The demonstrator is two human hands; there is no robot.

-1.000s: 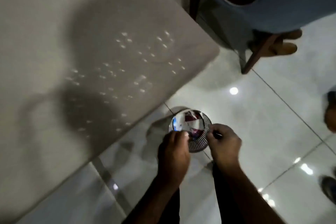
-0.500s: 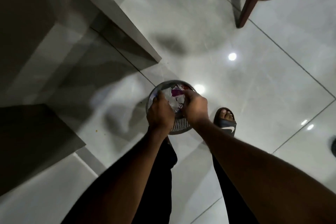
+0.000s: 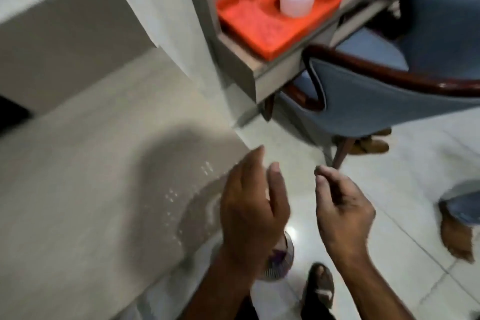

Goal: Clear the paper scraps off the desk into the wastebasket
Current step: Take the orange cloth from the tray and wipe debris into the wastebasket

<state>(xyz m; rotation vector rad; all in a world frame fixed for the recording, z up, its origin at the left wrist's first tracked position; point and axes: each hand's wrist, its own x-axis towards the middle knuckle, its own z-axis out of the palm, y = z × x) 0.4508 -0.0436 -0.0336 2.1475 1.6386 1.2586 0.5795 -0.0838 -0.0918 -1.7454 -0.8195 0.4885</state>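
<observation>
Our hands have come up from the wastebasket to the bench. Left hand spread and empty; right hand pinched, seemingly on nothing. Paper scraps remain, so another sweep follows.

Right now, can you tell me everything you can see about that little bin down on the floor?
The wastebasket is mostly hidden behind the left hand and its wrist. What shows is a small round bin with a pale slotted or mesh wall, standing on the glossy tiled floor just past the desk edge. Something purple shows inside. A sandalled foot stands close beside it. Neither hand touches it.
</observation>
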